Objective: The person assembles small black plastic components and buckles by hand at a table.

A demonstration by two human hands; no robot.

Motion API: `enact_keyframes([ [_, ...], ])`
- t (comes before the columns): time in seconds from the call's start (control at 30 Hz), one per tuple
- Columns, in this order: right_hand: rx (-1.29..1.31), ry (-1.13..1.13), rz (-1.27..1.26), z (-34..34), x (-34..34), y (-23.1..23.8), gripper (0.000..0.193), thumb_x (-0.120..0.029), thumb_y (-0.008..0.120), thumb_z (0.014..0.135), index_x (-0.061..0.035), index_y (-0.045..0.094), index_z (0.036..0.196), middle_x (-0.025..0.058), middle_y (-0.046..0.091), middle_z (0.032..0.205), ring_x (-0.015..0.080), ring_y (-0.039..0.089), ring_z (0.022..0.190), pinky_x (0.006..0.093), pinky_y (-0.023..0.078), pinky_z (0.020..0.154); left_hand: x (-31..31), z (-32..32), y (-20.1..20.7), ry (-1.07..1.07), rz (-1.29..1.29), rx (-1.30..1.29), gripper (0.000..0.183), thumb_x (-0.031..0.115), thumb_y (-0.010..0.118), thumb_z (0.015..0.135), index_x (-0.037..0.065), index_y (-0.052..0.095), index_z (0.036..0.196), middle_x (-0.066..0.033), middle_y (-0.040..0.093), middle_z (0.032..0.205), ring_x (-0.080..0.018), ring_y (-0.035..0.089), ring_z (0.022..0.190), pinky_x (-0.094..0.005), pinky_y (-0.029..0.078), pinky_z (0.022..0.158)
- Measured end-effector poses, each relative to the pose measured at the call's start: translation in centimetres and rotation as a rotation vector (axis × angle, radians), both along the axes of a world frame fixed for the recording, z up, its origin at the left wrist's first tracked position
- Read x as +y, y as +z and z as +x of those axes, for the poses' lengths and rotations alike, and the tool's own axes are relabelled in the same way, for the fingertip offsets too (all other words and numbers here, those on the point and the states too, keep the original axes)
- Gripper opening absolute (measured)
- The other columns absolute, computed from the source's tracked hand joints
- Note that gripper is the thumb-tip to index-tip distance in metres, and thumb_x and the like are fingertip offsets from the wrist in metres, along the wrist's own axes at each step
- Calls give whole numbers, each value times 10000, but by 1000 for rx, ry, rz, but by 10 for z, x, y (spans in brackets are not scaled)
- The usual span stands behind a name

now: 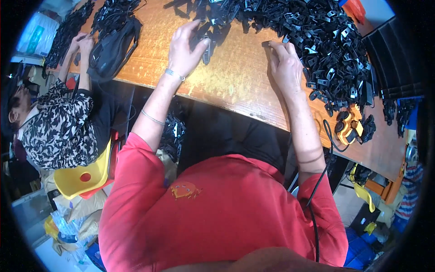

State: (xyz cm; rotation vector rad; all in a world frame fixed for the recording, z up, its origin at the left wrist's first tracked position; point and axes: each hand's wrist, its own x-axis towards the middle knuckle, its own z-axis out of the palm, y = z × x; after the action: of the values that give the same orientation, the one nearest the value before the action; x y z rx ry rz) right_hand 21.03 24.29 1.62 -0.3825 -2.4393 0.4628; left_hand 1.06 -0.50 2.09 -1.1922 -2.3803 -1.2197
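My left hand (185, 51) is over the wooden table (231, 81), its thumb and fingers spread apart. Beside its thumb tip lies a small black clip-like part (207, 51) with a greyish face; whether the thumb touches it I cannot tell. To the right, my right hand (286, 68) is closed, with fingers curled down toward the tabletop. Something small and dark shows at its fingertips, too little of it to name. A large heap of small black plastic parts (335, 50), some with shiny metal bits, spreads just beyond and right of that hand.
A yellow-orange toy-like device (348, 126) and a black cable (327, 131) are at the table's right side. On the left, a co-worker (59, 122) handles things beside a black bag (113, 54) and more dark parts. A yellow chair (86, 177) stands there.
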Motion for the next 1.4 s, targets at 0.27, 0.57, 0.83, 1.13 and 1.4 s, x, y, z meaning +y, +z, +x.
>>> enact_keyframes([
  [0.27,-45,98,47,7,2,-1,277,27,723,852,-46,758,1117,157,674,1029,372,684,1017,460,567,882,-13,55,9,135,-152,271,228,225,826,889,85,749,1051,-107,694,974,-321,666,940,-443,526,846],
  [0.57,-134,121,-26,16,0,11,212,66,696,871,-32,753,1050,177,666,1027,384,684,1033,472,563,882,12,65,13,206,-271,126,354,166,878,798,61,713,1092,-153,682,1078,-371,670,1055,-486,549,901],
  [0.83,-174,83,3,17,4,7,274,-68,748,898,-53,700,1167,222,671,1069,449,715,940,526,584,825,-2,66,-6,209,-81,2,310,77,834,839,46,689,1111,-137,723,1022,-295,721,901,-414,579,828],
  [1.13,36,201,-280,9,-38,7,238,-174,833,878,-64,767,1078,102,716,938,253,735,851,383,585,786,-13,75,-18,73,-76,138,225,75,866,807,53,675,923,-118,684,942,-347,688,897,-438,552,805],
  [1.4,-224,54,122,19,-50,7,218,-219,832,882,-109,804,1068,126,752,1021,349,735,975,454,583,856,-27,83,-14,-116,-56,143,162,68,813,865,51,689,967,-100,720,1073,-330,667,1003,-416,542,874],
])
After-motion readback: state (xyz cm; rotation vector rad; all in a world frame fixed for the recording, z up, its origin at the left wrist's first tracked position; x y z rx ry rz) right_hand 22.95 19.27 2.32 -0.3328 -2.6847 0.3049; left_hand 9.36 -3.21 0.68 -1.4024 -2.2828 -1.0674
